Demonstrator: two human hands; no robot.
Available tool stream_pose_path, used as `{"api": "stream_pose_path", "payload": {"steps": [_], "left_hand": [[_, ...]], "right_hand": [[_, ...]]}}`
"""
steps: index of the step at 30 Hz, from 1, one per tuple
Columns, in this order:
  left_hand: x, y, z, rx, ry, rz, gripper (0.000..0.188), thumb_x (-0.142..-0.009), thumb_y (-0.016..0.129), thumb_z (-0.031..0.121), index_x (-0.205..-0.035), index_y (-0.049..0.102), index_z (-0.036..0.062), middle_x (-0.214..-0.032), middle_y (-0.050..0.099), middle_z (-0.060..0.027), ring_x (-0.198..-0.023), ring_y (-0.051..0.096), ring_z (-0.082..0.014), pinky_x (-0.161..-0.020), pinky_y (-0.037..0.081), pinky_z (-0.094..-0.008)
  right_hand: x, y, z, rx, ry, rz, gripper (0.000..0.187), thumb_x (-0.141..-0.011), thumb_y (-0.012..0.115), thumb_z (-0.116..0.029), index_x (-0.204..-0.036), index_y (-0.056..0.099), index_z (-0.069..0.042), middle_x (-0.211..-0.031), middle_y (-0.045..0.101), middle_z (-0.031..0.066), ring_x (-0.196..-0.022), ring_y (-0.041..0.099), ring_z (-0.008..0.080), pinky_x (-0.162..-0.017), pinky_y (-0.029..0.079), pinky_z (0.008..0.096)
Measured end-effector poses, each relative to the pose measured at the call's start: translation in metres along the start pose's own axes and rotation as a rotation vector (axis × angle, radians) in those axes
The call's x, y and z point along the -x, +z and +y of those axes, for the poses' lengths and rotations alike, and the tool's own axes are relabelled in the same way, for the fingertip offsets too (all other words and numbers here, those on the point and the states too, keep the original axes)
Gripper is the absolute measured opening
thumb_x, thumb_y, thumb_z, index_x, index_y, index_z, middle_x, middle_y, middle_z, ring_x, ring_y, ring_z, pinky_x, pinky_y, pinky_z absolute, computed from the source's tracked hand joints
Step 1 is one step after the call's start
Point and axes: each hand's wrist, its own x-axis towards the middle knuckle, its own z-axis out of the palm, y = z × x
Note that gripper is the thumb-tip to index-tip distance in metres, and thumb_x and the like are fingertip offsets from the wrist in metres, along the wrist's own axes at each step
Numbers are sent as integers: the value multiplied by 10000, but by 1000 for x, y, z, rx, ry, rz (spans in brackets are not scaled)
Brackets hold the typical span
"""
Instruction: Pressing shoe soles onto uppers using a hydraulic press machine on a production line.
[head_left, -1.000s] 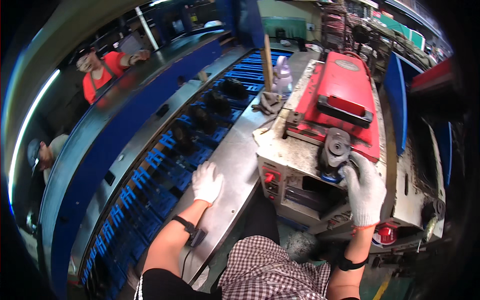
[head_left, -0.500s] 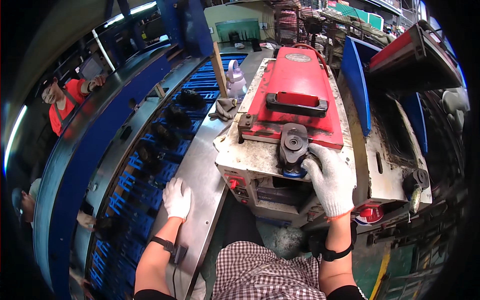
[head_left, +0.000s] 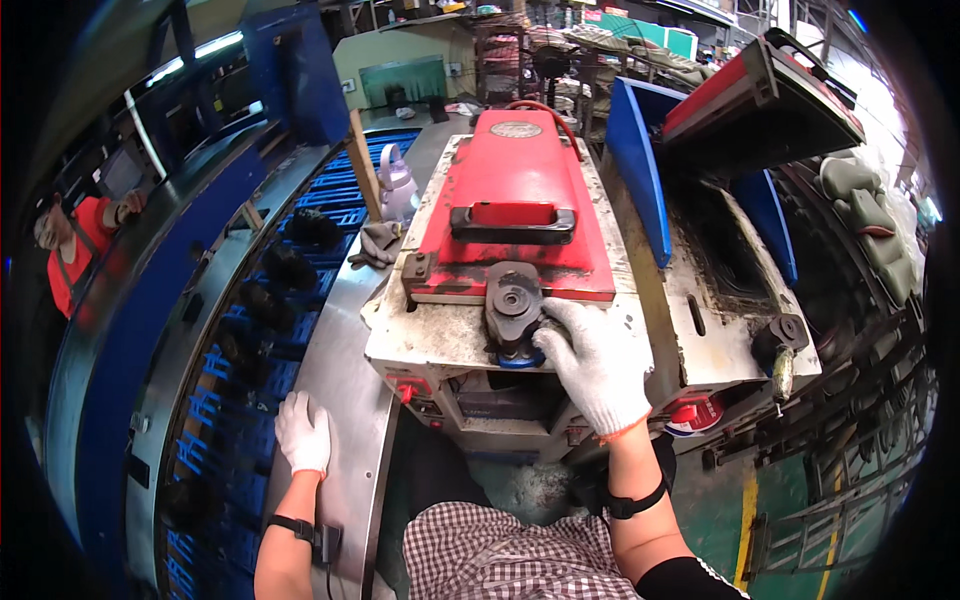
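Observation:
My right hand, in a white knit glove, is closed against the right side of a dark metal latch. The latch sits at the front edge of a red-lidded machine, and its lever, if it has one, is hidden by the glove. The lid is down, with a black handle across its front. Resting flat on a steel ledge is my gloved left hand, fingers stretched out and holding nothing.
Left of the ledge runs a conveyor of blue slats bearing several dark lumps. A grey glove and a lilac bottle stand beyond. At right is a second machine with its lid raised. A person in red is at far left.
The whole scene has shifted left in the view, as my head has turned right. Both hands keep their places on the ledge and at the latch. A second person at lower left is out of sight.

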Motion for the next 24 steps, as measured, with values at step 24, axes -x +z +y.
{"api": "stream_pose_path", "payload": {"steps": [24], "left_hand": [[60,-148,-308,1253,-1594,873,931,-811,793,697,-1512,479,170,-1512,565,-159,-1350,564,-366,-1161,354,-627]], "right_hand": [[-3,-1,10,-110,201,-279,338,-1085,543,-90,-1378,608,66,-1293,689,132,-1186,642,196,-1052,477,318]]}}
